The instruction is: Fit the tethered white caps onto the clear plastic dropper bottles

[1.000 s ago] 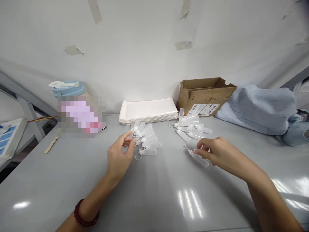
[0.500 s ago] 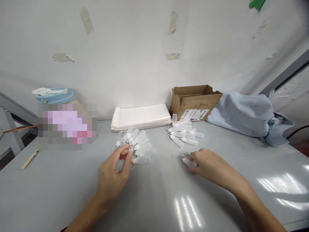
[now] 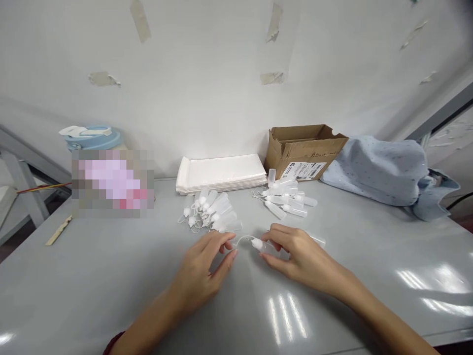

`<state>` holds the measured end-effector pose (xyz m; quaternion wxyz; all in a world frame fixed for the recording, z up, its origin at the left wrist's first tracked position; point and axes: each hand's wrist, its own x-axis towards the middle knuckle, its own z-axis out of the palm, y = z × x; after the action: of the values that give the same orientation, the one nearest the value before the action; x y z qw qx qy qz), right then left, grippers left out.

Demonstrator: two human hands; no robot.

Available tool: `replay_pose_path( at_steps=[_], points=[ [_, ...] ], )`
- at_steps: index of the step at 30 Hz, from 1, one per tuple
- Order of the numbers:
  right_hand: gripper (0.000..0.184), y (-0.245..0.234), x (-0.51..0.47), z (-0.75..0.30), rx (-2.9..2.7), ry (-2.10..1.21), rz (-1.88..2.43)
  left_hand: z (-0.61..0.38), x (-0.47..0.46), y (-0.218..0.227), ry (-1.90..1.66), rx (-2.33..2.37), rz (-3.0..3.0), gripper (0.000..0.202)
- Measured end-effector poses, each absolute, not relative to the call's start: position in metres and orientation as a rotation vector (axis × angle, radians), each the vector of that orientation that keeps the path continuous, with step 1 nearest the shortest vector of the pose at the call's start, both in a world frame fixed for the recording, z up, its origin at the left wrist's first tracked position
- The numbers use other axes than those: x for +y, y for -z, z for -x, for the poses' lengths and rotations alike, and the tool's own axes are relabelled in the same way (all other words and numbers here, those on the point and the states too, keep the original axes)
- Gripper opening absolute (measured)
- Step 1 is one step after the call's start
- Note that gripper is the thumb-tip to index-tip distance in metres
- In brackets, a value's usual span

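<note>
My right hand (image 3: pixel 295 251) is closed around a small clear plastic bottle (image 3: pixel 268 246) with a white cap, held low over the grey table (image 3: pixel 111 276). A thin tether loops from its cap toward my left hand (image 3: pixel 207 266), whose fingertips pinch together at the loop's end. Just beyond my left hand lies a pile of similar small bottles (image 3: pixel 212 212). A second pile of bottles (image 3: pixel 286 197) lies farther back, in front of the cardboard box.
A stack of white flat bags (image 3: pixel 221 172) lies against the wall. An open cardboard box (image 3: pixel 305 150) stands to its right, with a light blue cloth bundle (image 3: pixel 384 170) beside it. A blue-lidded container (image 3: pixel 90 138) stands at the back left.
My right hand lifted a bottle from near the right pile and brought it to the centre. My left hand left the left pile and came to meet it.
</note>
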<state>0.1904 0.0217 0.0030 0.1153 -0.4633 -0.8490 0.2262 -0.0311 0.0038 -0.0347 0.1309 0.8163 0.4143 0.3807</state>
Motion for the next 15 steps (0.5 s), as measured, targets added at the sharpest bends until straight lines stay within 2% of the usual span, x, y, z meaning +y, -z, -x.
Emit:
replay_pose_path(
  at_steps=[8, 15],
  points=[
    [0.017, 0.006, 0.017, -0.187, -2.459, -0.591, 1.216, 0.032, 0.004, 0.031, -1.123, 1.262, -2.325, 0.010],
    [0.019, 0.009, 0.016, -0.187, -2.295, -0.682, 1.133, 0.031, 0.002, 0.014, -0.924, 1.422, -1.599, 0.013]
  ],
)
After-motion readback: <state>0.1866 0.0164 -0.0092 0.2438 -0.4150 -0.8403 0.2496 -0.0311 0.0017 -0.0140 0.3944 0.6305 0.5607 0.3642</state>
